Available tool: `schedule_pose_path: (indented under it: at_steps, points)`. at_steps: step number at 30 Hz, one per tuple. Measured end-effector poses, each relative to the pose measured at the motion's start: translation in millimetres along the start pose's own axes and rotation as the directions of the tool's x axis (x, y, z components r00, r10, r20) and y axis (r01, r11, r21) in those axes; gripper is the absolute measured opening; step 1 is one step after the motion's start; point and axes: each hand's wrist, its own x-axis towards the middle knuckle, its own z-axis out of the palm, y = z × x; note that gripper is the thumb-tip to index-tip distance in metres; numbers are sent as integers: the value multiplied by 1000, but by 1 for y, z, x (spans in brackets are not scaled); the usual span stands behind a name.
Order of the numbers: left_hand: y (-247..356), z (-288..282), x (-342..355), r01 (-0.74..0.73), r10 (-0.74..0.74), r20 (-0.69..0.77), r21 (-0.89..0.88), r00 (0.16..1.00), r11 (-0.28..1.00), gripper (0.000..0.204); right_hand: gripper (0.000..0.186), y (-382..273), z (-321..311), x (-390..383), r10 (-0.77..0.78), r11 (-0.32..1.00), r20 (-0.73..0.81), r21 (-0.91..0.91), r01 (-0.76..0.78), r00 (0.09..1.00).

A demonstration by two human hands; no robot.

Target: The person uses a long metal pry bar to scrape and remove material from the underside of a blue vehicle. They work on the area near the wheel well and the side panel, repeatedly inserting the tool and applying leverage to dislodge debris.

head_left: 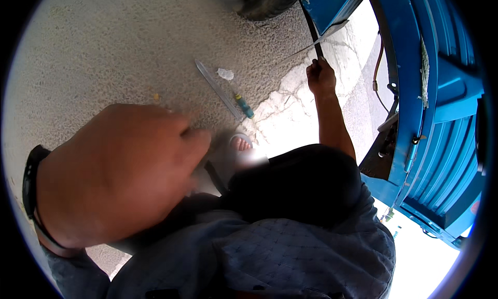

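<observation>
My right hand is closed around the lower end of a black strip, which runs up beside a blue metal panel. Close to the camera, my left hand hovers over the ground with a dark band on its wrist. Its fingers are curled in and blurred, so anything between them stays hidden. Beyond this hand, a flat, straight, ruler-like strip lies on the ground. A tool with a teal and yellow handle rests next to its near end.
A blue vehicle body with an open frame fills the right side. A tyre stands at the top. A crumpled white scrap lies on the rough ground. My sandalled foot is below the tool, and cracked, sunlit concrete stretches beside it.
</observation>
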Motion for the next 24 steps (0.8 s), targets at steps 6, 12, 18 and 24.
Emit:
schedule_pose_path:
  at_steps: [6, 12, 18, 24]
  points:
    - [19, -11, -6, 111, -111, 39, -7, 993, 994, 38, 22, -113, 129, -32, -418, 838, 178, -302, 454, 891]
    - [6, -5, 0, 61, -59, -72, 30, 996, 998, 30, 34, -61, 73, -17, -514, 747, 158, -400, 530, 843]
    - [4, 1, 5, 75, -68, -128, 48, 989, 996, 23, 34, 24, -7, 11, -111, 966, 76, -226, 126, 991]
    - [7, -2, 21, 185, -181, -61, 58, 982, 981, 40, 22, -116, 104, -3, -446, 842, 217, -228, 489, 869]
